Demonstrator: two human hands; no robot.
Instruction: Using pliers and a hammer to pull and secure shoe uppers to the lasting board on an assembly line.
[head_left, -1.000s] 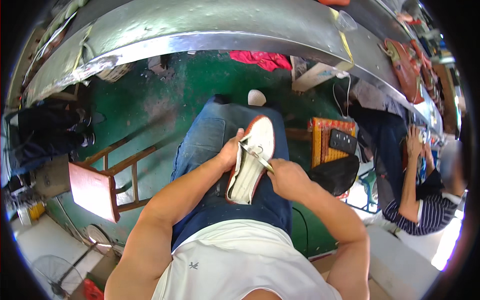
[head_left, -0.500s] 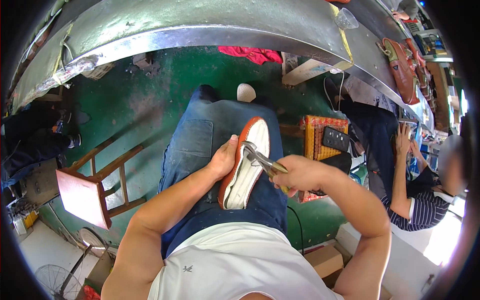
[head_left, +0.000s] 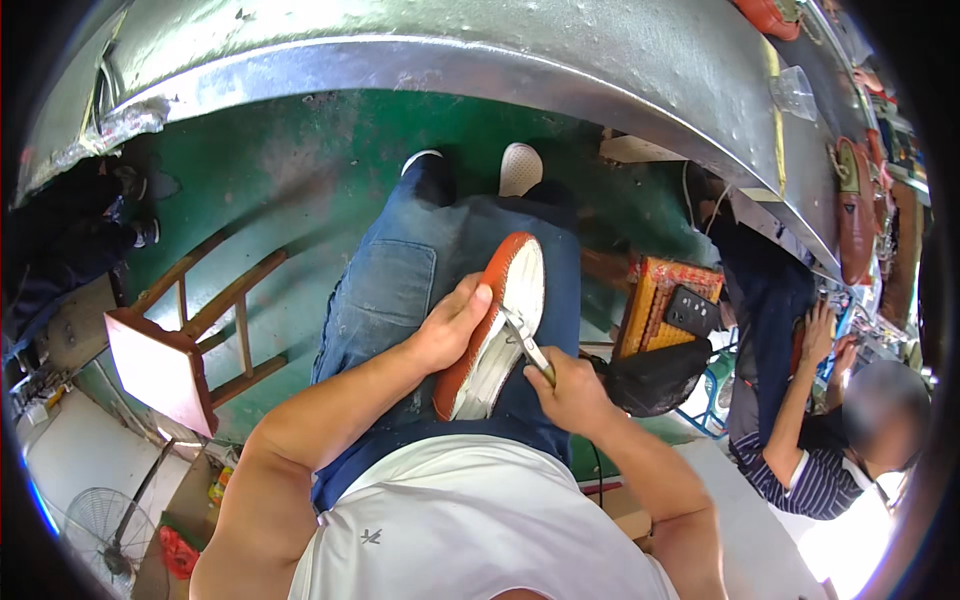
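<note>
A reddish-brown shoe (head_left: 463,368) lies sole up across my lap, its underside whitish and seamed along the edge. My left hand (head_left: 455,322) grips its left side, thumb up against the edge of the sole. In my right hand (head_left: 577,390) is a pair of shoemaker's pliers (head_left: 534,352), fingers wrapped round the handles. The metal jaws touch the edge of the white underside near the shoe's middle. Exactly what the jaws pinch is too small to make out.
Ahead runs a long metal bench (head_left: 420,75), with brown shoes (head_left: 854,215) and a clear plastic cup (head_left: 793,93) at its right. A wooden stool (head_left: 160,365) stands left. A beaded seat (head_left: 645,310) holds a black phone (head_left: 692,311); a black bag (head_left: 660,377) lies beside it. A co-worker (head_left: 815,440) sits at right.
My right hand and the pliers have turned, so the handles now point more toward me and the jaws sit lower on the sole. My left hand still holds the shoe. The view has shifted.
</note>
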